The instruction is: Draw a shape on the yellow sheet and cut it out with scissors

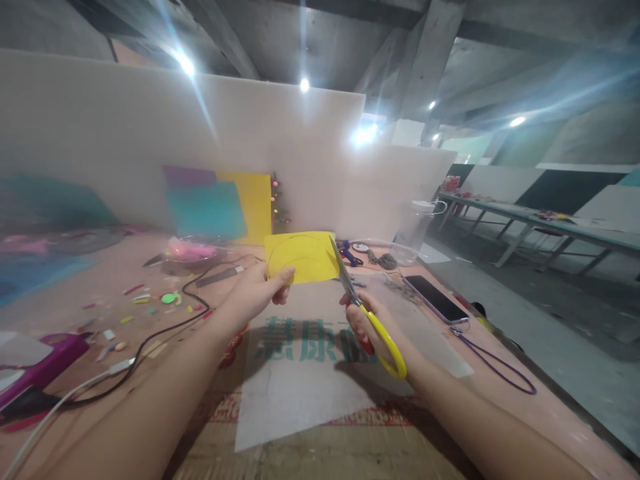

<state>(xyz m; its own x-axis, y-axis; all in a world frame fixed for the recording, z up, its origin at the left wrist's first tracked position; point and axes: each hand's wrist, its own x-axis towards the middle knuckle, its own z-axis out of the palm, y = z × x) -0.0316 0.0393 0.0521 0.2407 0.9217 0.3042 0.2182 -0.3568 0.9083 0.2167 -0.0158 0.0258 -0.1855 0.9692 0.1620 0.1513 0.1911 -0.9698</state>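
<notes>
A piece of yellow paper [305, 257] with a curved outline drawn on it is held up over the table. My left hand [279, 285] pinches its lower left corner, thumb on the near face. In my right hand [367, 317] is a pair of scissors [387, 350] with yellow handles, a bit of red showing below. Their blades point up and away, against the right edge of the paper. Whether the blades are parted is hard to make out. Below both hands lies a translucent white sheet [285, 400], over cardboard [300, 457] with printed characters.
A phone [435, 298] with a purple strap [500, 370] lies at right, near a lidded clear jug [414, 230]. Cables, small colored scraps and a purple power strip [55, 363] are at left. Coloured sheets [205, 207] lean on the white partition [320, 153].
</notes>
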